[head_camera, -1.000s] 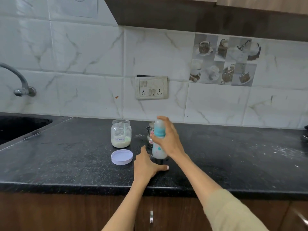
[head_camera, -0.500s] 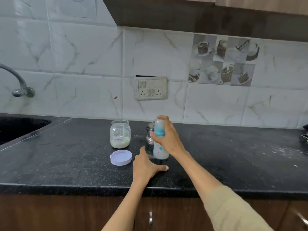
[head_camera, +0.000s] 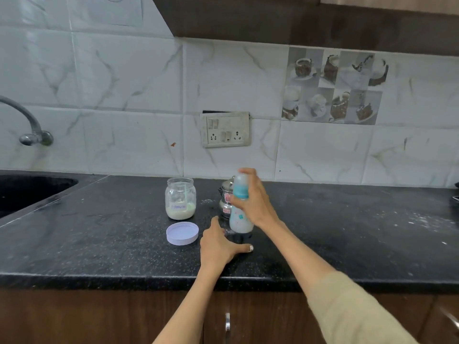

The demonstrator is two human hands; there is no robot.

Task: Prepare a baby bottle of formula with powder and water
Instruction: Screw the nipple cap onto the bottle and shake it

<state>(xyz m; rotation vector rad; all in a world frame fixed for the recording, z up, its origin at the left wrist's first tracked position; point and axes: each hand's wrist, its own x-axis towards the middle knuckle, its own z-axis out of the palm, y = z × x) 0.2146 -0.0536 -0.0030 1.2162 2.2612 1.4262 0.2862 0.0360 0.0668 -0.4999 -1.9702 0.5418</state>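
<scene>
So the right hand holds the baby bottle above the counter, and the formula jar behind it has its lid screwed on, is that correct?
Not quite. The right hand does hold the baby bottle, but the head view shows the formula jar open, standing to the bottle's left. Its lid lies flat on the counter in front of the jar.

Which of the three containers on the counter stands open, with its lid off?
The glass formula jar: its mouth is uncovered and its lilac lid lies on the counter in front. The baby bottle is capped; the steel pot behind it appears lidded.
</scene>
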